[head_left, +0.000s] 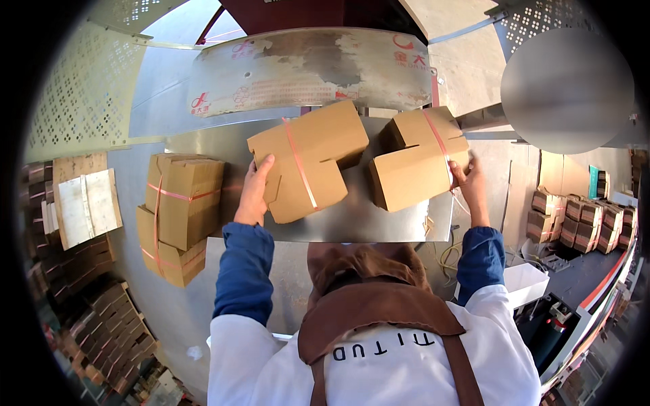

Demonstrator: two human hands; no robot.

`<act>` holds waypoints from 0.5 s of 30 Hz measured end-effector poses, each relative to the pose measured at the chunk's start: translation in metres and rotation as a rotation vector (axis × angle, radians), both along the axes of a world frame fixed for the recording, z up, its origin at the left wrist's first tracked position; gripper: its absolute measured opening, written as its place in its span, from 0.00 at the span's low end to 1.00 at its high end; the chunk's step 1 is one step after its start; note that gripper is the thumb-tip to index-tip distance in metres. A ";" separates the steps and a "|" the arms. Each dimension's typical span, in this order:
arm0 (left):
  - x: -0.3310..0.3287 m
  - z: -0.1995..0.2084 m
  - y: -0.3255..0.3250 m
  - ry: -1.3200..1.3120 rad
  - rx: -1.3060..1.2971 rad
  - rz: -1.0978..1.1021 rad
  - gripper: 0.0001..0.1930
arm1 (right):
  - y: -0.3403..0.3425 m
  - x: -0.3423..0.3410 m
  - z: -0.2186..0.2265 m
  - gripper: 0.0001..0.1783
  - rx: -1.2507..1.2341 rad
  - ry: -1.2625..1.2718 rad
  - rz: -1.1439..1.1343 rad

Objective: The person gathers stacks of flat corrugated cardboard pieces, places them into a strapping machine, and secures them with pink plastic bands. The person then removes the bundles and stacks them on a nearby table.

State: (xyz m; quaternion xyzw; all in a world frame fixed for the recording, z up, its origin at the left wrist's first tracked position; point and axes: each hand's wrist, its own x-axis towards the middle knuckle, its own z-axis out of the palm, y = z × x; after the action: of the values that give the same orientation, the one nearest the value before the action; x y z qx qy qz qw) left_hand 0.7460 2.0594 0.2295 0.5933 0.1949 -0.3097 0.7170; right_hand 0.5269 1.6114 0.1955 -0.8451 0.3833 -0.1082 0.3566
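Observation:
My left hand (pixel 254 193) grips the left edge of a bundle of flat brown cardboard box blanks (pixel 308 166), thumb on top and fingers underneath. A pink strap runs across this bundle, which lies tilted over the metal tabletop (pixel 325 231). To its right is a second strapped bundle of box blanks (pixel 413 176). My right hand (pixel 472 186) is closed on its right edge, by the pink strap, with some fingers hidden. A narrow gap separates the two bundles. Whether they rest on the tabletop or are slightly raised, I cannot tell.
Strapped cardboard bundles (pixel 179 196) stand at the tabletop's left edge. A worn metal panel (pixel 305 74) crosses the far side. A round grey disc (pixel 567 91) stands at the upper right. More bundles (pixel 575 220) sit at the far right, and stacked cardboard (pixel 108 331) fills the lower left.

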 end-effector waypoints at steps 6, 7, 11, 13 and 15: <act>0.002 -0.007 0.000 0.010 0.055 -0.010 0.35 | 0.040 -0.004 0.014 0.39 0.245 0.030 -0.051; 0.001 -0.006 0.000 0.012 0.056 -0.007 0.35 | 0.045 -0.004 0.017 0.39 0.267 0.025 -0.061; -0.005 -0.006 -0.009 -0.022 0.070 -0.003 0.35 | 0.060 0.003 0.029 0.39 0.199 0.007 -0.082; -0.008 -0.006 -0.008 -0.026 0.083 -0.013 0.35 | 0.064 0.008 0.032 0.39 0.116 0.067 -0.083; -0.006 -0.004 -0.008 -0.007 0.086 -0.029 0.35 | 0.063 0.009 0.032 0.38 0.086 0.084 -0.083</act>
State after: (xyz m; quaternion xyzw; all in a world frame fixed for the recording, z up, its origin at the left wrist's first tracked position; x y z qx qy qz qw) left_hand 0.7399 2.0515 0.2257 0.6274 0.1971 -0.3092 0.6870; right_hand 0.5359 1.6746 0.2272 -0.8162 0.4371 -0.0707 0.3712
